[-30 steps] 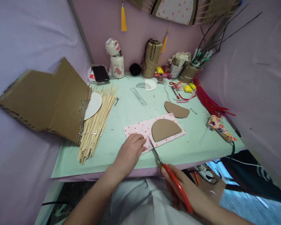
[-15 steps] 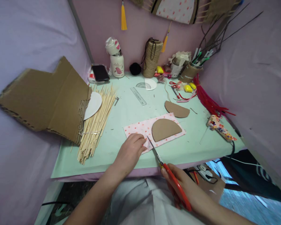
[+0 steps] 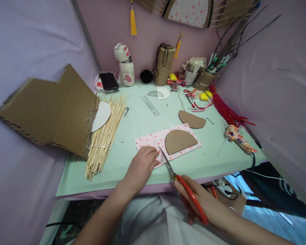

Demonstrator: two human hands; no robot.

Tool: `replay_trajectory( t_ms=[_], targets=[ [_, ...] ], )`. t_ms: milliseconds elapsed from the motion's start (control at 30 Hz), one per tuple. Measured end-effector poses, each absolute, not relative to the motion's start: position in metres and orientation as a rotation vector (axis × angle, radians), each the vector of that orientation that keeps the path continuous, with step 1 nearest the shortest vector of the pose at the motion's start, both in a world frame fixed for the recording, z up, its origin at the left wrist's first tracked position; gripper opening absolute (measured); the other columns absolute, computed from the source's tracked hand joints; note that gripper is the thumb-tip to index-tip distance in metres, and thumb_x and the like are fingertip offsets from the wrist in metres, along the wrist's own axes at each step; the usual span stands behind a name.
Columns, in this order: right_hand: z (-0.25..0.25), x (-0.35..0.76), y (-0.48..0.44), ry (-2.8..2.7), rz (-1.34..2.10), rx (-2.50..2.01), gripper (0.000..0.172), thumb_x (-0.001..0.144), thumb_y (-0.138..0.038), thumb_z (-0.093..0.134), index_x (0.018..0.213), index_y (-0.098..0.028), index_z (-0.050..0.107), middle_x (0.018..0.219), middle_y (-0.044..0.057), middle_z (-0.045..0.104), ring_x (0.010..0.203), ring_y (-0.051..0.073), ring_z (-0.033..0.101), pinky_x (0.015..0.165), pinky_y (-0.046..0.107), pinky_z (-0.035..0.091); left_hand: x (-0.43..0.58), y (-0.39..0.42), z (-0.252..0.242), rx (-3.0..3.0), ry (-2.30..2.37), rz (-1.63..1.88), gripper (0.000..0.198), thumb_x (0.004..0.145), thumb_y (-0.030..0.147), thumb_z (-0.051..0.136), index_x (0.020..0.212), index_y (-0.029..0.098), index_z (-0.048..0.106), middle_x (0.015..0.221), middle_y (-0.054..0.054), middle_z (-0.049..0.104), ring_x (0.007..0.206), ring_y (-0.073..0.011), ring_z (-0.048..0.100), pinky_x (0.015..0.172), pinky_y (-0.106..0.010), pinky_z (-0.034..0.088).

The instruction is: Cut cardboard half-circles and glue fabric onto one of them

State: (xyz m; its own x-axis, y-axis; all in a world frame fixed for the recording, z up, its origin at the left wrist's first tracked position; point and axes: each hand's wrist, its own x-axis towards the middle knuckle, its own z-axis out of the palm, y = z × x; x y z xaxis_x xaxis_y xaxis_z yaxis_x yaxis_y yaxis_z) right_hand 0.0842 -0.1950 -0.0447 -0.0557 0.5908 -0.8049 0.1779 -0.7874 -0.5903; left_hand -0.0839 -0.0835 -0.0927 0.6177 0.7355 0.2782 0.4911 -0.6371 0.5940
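red-handled scissors [image 3: 186,187] in right hand's grip [image 3: 197,191], left hand [image 3: 143,161] holding dotted cloth [image 3: 156,140], cardboard semicircle [image 3: 180,141] atop

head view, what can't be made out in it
All in the head view:
Spotted cloth: part hidden under the left hand.
Red-handled scissors: handles partly hidden by the right hand.
Ruler: fine markings too small to read.
Wall hanging: cut off by the top edge.
White rounded piece: left side hidden by cardboard.

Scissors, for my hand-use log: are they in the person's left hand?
No, the right hand holds the scissors, while the left hand is on the dotted cloth.
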Motion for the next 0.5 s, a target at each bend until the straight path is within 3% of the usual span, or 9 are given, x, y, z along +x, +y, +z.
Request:
replay_trajectory(
  t_ms=[500],
  targets=[
    [-0.050,0.083,-0.196,-0.860,1.858,-1.844,0.048,0.081,-0.071,0.046,0.085,-0.023,0.039,0.052,-0.011,0.037,0.042,0.009,0.040,0.039,0.022,0.045,-0.084,-0.084,-0.095,2.357,0.965,0.742,0.015,0.086,0.017,0.061,0.101,0.018,0.062,0.104,-0.007,0.065,0.102,-0.0223,0.058,0.090,-0.040,0.050]
  ],
)
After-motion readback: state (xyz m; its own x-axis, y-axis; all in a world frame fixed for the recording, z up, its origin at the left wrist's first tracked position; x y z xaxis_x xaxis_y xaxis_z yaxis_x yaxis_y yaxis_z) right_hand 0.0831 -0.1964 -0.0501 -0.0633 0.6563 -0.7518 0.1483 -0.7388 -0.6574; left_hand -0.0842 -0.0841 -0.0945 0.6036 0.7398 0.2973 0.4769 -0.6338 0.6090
